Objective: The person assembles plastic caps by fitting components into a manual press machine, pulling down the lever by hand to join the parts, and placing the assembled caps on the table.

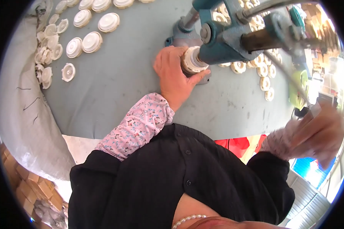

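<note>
My left hand (173, 76) is curled round a white round plastic part (192, 61) on the base of a green-blue hand press (221, 47). Its fingers lie on the far side and the thumb on the near side. The press's ram comes down on the middle of that part. To the right, motion smears my right hand (319, 131) by the lower end of the press's thin lever (288, 76). Its fingers are too blurred to show whether they grip the lever.
Several white round caps (91, 42) lie at the far left of the grey-green table (114, 84), beside a heap of thinner white discs (49, 42). White rings (262, 70) are spread behind the press. A pale sack (26, 99) hangs along the left edge. A light-green container (299, 87) stands at right.
</note>
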Tool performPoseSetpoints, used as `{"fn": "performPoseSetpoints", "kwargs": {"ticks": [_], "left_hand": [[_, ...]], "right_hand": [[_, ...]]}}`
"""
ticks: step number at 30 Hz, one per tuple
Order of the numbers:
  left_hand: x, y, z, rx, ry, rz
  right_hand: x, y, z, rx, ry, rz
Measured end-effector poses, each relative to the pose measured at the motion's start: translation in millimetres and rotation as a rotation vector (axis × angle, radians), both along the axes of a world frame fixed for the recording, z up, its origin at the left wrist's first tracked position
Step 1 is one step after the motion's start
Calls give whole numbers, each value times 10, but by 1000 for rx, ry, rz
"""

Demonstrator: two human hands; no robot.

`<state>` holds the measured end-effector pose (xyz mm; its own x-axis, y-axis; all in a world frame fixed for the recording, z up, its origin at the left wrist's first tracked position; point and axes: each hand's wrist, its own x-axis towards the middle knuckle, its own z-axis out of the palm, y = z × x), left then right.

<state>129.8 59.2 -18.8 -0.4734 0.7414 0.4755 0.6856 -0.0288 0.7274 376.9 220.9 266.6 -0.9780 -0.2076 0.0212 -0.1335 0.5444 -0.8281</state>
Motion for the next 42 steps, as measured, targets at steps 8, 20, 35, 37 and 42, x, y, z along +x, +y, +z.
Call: {"fn": "performPoseSetpoints", "kwargs": {"ticks": [8,20,35,37,42], "left_hand": [[-1082,-300,-19,101,54,-242],[-2283,-79,-200,-379,332,222],[-1302,-259,60,-204,-426,-108],[-1169,-285,33,-158,-590,-211],[-803,-213,110,248,280,-503]], "right_hand": [[-883,-1471,-2775,785,219,-939],[-238,-1049,-1635,-1042,1141,-518],[-903,-335,-2842,611,483,-1319],[-874,-331,-2815,582,521,-1403],[-941,-571,-2837,205,512,-1130]]}}
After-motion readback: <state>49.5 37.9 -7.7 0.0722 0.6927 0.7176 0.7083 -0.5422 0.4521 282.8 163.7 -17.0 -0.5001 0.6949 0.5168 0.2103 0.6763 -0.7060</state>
